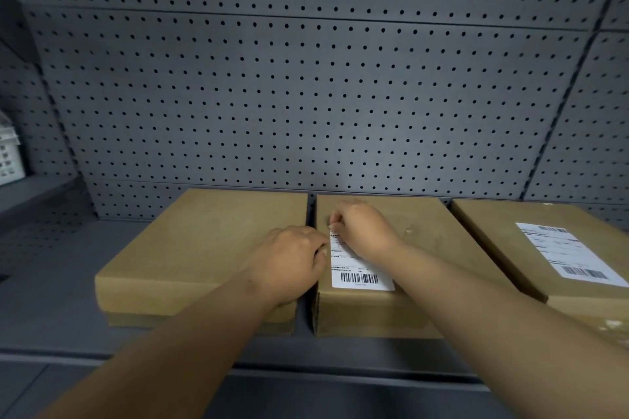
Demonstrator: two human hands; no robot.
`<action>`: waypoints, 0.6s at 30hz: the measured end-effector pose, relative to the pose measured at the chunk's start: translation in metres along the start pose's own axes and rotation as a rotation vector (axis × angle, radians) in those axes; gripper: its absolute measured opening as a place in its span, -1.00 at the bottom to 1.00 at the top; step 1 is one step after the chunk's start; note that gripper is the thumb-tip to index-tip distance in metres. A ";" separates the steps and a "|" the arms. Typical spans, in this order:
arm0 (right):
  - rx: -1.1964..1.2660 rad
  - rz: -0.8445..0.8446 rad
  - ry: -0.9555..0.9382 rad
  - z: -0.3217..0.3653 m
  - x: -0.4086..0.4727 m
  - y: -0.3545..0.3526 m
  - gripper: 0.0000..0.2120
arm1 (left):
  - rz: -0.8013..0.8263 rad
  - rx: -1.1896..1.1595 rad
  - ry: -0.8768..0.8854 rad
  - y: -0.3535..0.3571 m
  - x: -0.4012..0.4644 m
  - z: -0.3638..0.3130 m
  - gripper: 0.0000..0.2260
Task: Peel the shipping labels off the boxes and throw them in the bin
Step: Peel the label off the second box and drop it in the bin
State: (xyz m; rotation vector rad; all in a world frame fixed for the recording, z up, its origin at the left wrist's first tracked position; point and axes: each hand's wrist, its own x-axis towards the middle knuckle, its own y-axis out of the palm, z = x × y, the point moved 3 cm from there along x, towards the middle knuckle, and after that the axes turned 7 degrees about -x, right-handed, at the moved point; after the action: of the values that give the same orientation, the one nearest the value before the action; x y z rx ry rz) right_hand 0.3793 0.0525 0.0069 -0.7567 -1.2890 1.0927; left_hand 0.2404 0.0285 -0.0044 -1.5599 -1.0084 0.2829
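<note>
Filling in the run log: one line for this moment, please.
left hand: steadies middle box | right hand: pinches label's far corner | right box label: untouched

three boxes side by side on shelf (51, 299), pegboard (306, 95) behind: left box (190, 248), mid box (418, 248), right box (578, 282). mid label (360, 274) on mid box's top, near front-left; right label (568, 252) on right box's top. basket (8, 153) far left on raised ledge.

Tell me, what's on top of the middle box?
A white label with a barcode, and both hands: the right hand covers its far end, the left hand rests at the box's edge.
</note>
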 end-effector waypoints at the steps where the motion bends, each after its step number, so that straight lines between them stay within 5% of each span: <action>1: 0.008 -0.004 -0.027 -0.001 -0.003 -0.001 -0.89 | -0.003 0.001 -0.001 0.000 0.000 0.000 -0.73; 4: 0.109 0.139 -0.123 -0.020 -0.013 -0.013 -0.89 | -0.007 0.002 0.002 0.000 0.000 0.000 -0.72; 8: 0.153 0.255 -0.026 -0.063 -0.030 -0.049 -0.79 | -0.022 0.020 0.009 0.000 0.000 -0.001 -0.72; 13: 0.139 0.153 0.114 -0.089 -0.027 -0.067 -0.76 | -0.012 0.043 0.014 0.000 0.001 -0.001 -0.73; 18: 0.233 -0.145 0.258 -0.099 -0.026 -0.097 -0.92 | 0.021 -0.008 -0.017 -0.003 0.003 -0.004 -0.75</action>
State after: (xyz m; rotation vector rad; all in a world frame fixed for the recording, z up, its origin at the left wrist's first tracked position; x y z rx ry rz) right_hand 0.4974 0.0082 0.0698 -0.5968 -0.9639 0.9733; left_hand 0.2435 0.0280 0.0002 -1.5784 -1.0083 0.3076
